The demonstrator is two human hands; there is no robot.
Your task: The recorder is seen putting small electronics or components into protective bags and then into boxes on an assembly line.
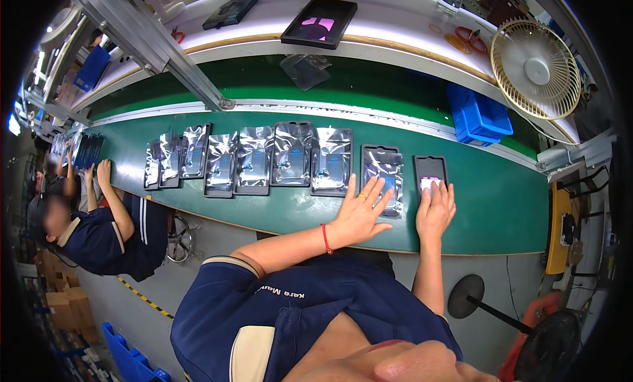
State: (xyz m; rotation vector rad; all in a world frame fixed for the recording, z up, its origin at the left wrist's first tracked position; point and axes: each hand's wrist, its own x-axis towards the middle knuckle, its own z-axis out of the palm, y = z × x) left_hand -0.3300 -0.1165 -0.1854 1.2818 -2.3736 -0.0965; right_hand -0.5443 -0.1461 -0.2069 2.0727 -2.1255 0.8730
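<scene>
My left hand (360,217) is spread flat, its fingertips over a clear, shiny plastic bag (389,200) that lies on a black tray (380,148). Just right of it, my right hand (436,210) rests with fingers stretched over the lower part of another black tray (430,163). A small pink and white piece (432,183) shows in that tray, partly under the fingertips. To the left, a row of black trays with shiny bags on them, such as this bagged tray (331,161), runs along the green table (494,197).
Above the table is a white shelf (389,32) with a black tray (320,22) holding pink pieces, red-handled scissors (471,39) and a fan (535,70). A blue bin (478,115) stands at the back right. A co-worker (99,230) sits at the left end.
</scene>
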